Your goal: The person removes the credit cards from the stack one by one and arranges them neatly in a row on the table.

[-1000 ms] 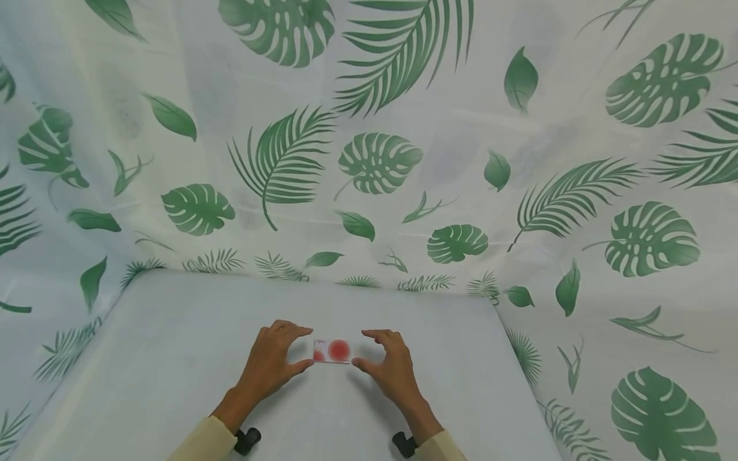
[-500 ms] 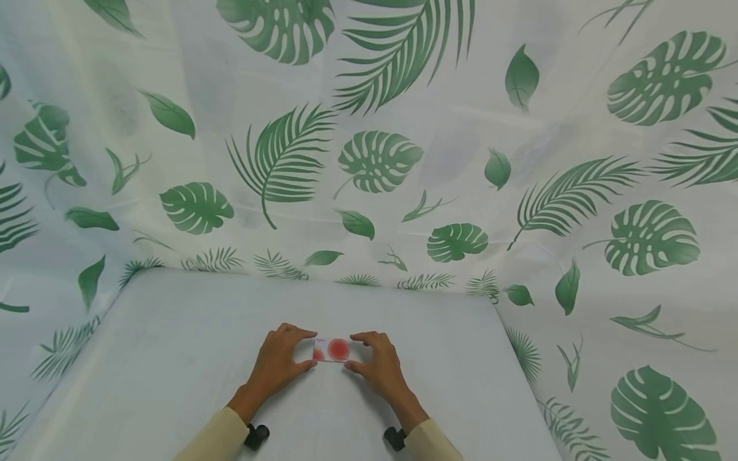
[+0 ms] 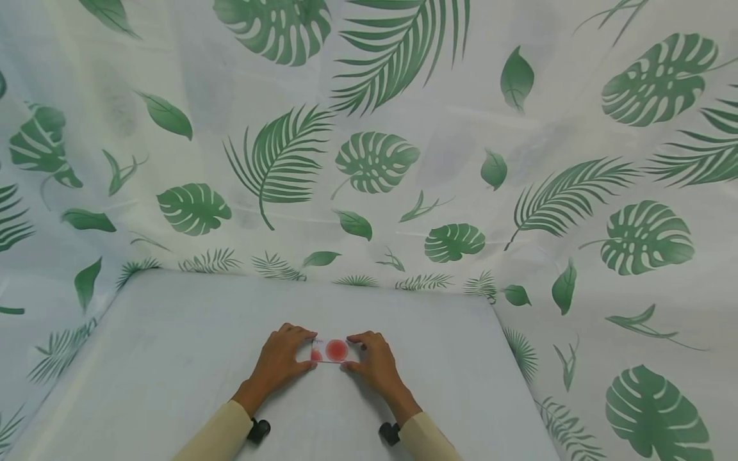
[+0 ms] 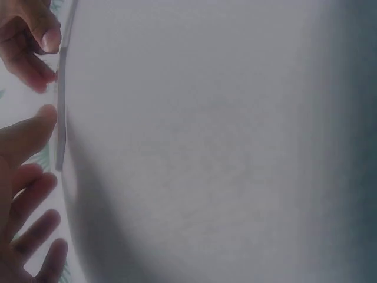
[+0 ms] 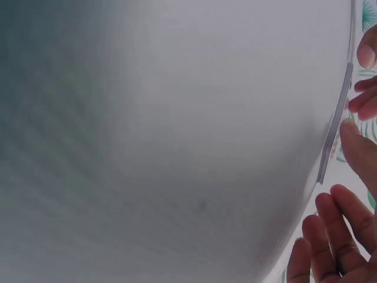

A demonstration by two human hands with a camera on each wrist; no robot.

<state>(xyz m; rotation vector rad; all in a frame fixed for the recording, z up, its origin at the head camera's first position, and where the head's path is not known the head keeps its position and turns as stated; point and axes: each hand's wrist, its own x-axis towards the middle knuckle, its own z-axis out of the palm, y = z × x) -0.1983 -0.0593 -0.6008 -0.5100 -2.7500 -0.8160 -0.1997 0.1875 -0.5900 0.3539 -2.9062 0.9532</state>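
Observation:
A small stack of flat cards [image 3: 330, 351], white on top with a large red disc and a smaller red patch, lies on the table. Thin layered lines show along its edge [image 5: 334, 127] in the right wrist view. My left hand [image 3: 278, 353] is at its left end, thumb at the near corner and index finger at the far corner. At the right end my right hand [image 3: 376, 363] holds the corners the same way. The left thumb [image 4: 41, 121] is close against the edge in the left wrist view. Exact fingertip contact is partly hidden.
The white table [image 3: 190, 346] extends around both hands. Behind it and at the sides hangs a white sheet [image 3: 398, 77] printed with green leaves. A dark camera mount [image 3: 259, 430] sits at the left wrist, another mount [image 3: 389, 434] at the right.
My right hand has moved left onto the right end of the stack. The left hand has shifted slightly right, closer to the left end. The stack has stayed nearly in place.

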